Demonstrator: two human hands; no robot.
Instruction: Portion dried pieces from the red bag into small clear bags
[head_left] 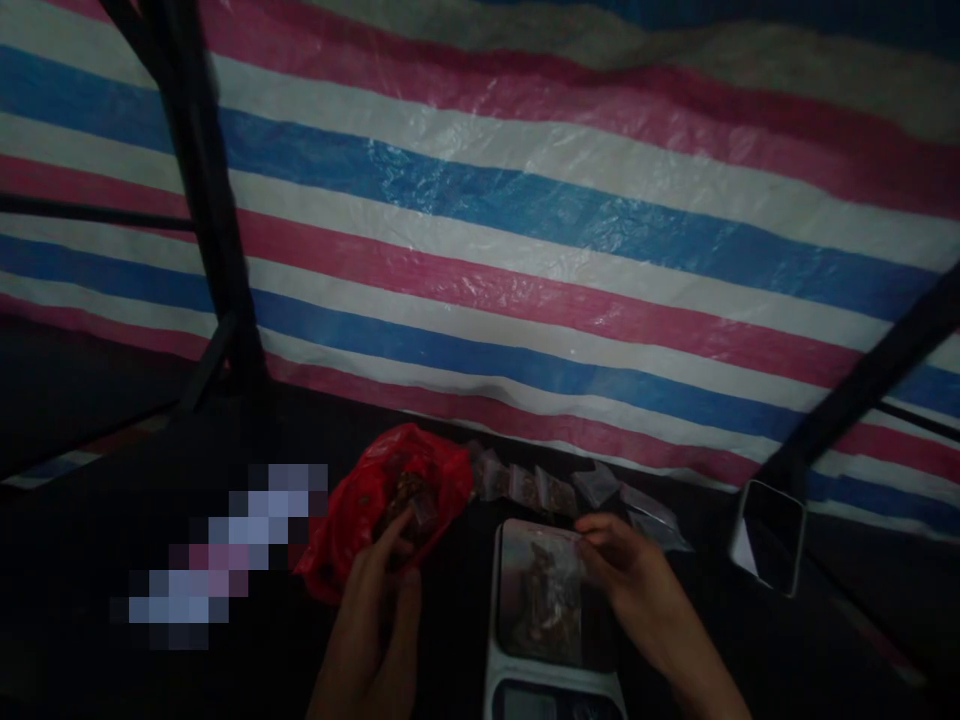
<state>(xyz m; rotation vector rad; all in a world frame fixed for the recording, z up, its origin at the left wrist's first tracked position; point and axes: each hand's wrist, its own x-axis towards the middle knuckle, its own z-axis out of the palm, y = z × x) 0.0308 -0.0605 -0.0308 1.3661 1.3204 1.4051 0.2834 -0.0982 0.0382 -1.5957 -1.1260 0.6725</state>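
A digital kitchen scale [570, 668] stands before me, and on its plate lies a clear plastic bag [551, 590] with brownish dried pieces inside. My right hand [634, 575] pinches the upper right corner of that bag between thumb and fingers. To the left, an opened red plastic bag [360, 490] holds more brown pieces [409, 495] and a small clear packet. At its mouth is my left hand [379, 590], fingers reaching toward the contents and thumb apart, with nothing visible in its grasp. Dim light blurs the details of the pieces.
Several small filled clear packets [525, 487] line up behind the scale, beside flat clear bags [652, 510]. A phone [769, 538] leans at the right near a dark frame post. Striped plastic sheeting [525, 280] forms the back wall. A pixelated patch covers something at left.
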